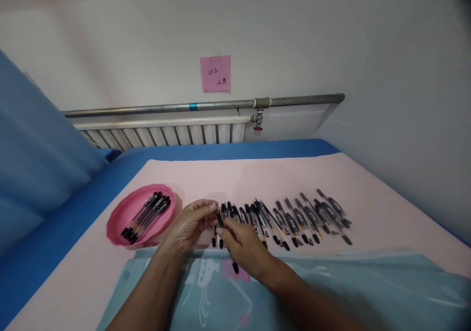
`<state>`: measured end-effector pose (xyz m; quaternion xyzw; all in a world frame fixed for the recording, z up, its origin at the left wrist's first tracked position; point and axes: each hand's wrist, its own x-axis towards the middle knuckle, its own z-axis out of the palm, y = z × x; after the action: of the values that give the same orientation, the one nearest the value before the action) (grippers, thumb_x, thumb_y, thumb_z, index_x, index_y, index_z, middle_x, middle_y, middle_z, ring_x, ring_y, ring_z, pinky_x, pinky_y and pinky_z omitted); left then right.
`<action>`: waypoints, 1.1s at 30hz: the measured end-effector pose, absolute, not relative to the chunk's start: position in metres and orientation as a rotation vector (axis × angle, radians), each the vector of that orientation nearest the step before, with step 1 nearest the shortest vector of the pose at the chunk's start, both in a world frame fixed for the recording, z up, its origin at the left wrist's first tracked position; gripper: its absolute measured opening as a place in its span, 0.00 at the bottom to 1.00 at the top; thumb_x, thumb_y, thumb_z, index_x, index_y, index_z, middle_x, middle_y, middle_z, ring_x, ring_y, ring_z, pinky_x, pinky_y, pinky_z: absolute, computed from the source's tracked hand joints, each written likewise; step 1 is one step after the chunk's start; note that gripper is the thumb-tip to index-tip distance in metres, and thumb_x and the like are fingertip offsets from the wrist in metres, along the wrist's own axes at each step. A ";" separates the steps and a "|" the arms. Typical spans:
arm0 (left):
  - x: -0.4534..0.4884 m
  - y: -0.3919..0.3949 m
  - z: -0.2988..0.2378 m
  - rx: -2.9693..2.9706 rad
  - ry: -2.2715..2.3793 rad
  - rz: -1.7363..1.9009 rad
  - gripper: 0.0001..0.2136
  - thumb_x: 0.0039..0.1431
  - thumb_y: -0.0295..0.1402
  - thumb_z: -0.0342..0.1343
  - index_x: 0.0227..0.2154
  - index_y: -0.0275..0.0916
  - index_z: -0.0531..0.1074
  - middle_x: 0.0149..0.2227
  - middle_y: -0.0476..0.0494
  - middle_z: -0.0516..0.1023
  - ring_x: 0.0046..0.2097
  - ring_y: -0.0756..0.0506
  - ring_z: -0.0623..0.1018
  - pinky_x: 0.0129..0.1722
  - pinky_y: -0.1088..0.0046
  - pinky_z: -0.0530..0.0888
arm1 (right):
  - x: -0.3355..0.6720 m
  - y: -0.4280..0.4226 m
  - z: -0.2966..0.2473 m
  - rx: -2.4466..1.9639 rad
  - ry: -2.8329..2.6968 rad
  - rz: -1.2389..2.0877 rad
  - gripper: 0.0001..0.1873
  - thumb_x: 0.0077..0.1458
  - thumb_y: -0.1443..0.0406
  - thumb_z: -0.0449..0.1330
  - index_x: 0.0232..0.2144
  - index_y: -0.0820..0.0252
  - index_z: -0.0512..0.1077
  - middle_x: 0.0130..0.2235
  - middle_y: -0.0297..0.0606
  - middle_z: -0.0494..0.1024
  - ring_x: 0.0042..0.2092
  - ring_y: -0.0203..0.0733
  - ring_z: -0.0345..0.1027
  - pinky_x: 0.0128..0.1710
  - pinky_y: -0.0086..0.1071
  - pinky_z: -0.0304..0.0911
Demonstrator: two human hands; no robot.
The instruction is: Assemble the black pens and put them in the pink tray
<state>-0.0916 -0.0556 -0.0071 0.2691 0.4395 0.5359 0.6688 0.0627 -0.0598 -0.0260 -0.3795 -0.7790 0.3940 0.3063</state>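
My left hand (191, 223) and my right hand (245, 245) meet at the left end of a long row of black pens and caps (294, 218) lying on the pink table cover. My right hand grips a black pen (233, 263) whose tip points down toward me. The fingers of my left hand pinch a small black piece (220, 218) at the pen's upper end; it looks like a cap. A pink dish (119, 218) holding several black pens (147, 216) sits just left of my left hand.
A pink cover (257, 179) lies over a blue table (235, 149). A light blue patterned cloth (331, 292) covers the near edge. A radiator (162, 135) and pipe run along the wall behind, with a pink note (215, 73) above. Blue fabric (33, 164) hangs at left.
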 end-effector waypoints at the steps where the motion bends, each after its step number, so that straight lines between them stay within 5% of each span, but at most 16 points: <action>1: -0.091 -0.056 -0.007 0.609 0.996 1.207 0.08 0.42 0.28 0.63 0.28 0.33 0.73 0.28 0.46 0.75 0.28 0.52 0.74 0.30 0.77 0.71 | 0.063 -0.060 -0.026 -1.008 -2.064 1.040 0.11 0.56 0.64 0.48 0.22 0.59 0.57 0.21 0.27 0.60 0.24 0.31 0.53 0.24 0.25 0.47; 33: -0.074 -0.056 -0.012 0.655 0.882 1.207 0.07 0.41 0.30 0.63 0.24 0.33 0.74 0.26 0.46 0.74 0.28 0.53 0.72 0.30 0.78 0.66 | 0.060 -0.057 -0.026 -1.018 -1.900 1.066 0.12 0.54 0.65 0.48 0.20 0.59 0.56 0.20 0.27 0.58 0.23 0.31 0.52 0.24 0.24 0.49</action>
<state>-0.0744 -0.0563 -0.0118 0.2926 0.3936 0.5386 0.6851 0.0597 -0.0569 -0.0259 -0.3950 -0.7370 0.4137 0.3601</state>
